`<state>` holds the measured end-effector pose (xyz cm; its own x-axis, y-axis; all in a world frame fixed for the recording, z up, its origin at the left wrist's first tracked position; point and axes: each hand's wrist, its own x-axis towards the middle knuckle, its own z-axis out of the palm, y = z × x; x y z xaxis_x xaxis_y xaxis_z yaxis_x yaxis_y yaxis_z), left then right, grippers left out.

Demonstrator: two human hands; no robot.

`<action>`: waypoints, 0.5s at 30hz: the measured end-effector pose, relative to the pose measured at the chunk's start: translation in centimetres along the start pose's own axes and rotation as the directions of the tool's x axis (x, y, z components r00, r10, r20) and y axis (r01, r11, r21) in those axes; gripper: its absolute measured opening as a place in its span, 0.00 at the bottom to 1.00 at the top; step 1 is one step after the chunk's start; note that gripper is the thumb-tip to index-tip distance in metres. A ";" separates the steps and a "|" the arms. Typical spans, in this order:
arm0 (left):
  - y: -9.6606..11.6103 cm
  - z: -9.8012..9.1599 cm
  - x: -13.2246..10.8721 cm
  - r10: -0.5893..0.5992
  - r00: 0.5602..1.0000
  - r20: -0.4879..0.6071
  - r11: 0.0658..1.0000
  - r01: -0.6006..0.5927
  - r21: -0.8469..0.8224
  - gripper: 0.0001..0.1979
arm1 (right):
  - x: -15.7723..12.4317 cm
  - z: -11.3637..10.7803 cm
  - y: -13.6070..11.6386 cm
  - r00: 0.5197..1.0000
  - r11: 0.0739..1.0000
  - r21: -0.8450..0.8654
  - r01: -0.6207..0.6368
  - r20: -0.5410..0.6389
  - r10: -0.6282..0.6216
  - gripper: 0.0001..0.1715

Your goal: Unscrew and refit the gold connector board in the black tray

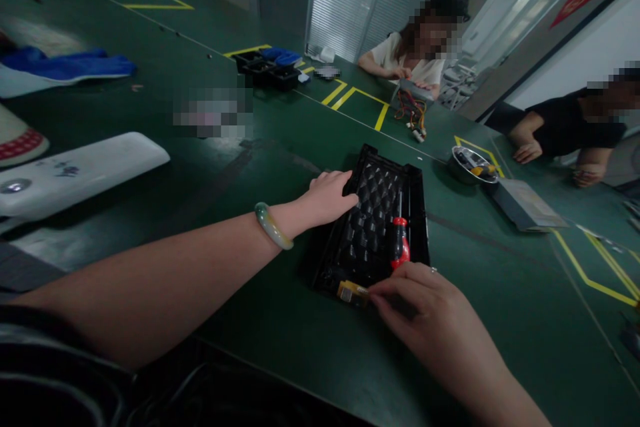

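A black ribbed tray (416,213) lies on the green table in front of me. My left hand (327,197), with a green bangle on its wrist, rests on the tray's left edge with fingers stretched over it. A screwdriver with a red and black handle (399,240) lies inside the tray near its right side. My right hand (425,307) is at the tray's near edge, fingers pinched on a small yellow-brown part (350,292) at the near corner.
A metal bowl (473,165) with small parts and a grey flat box (527,203) sit to the right. Two other people sit across the table, one handling a unit with coloured wires (411,110). A white long object (75,170) and blue gloves (65,65) lie left.
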<state>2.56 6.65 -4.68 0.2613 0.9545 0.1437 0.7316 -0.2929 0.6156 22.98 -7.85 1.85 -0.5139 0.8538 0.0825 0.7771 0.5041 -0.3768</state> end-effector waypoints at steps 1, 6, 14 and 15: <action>0.0 0.0 0.0 -0.004 1.000 0.002 1.000 0.004 0.000 0.24 | 0.1 0.2 -0.1 1.000 1.000 0.007 -0.008 0.014 0.008 0.07; 0.1 -0.1 0.0 0.002 1.000 0.003 1.000 -0.002 -0.004 0.25 | 0.2 0.8 -0.5 0.997 0.995 0.057 -0.076 0.005 0.076 0.06; 0.2 -0.2 -0.1 -0.015 1.000 0.026 1.000 0.015 0.005 0.31 | 0.0 0.5 -0.6 0.991 0.987 0.106 -0.122 -0.045 0.127 0.07; 0.2 -0.3 -0.1 -0.018 0.999 0.028 1.000 0.017 0.006 0.31 | 0.0 0.5 -0.5 0.991 0.987 0.109 -0.120 -0.036 0.125 0.07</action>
<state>2.53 6.51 -4.34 0.2660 0.9576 0.1111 0.7397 -0.2766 0.6134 22.40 -8.21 1.56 -0.3993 0.9143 0.0682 0.7888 0.3805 -0.4827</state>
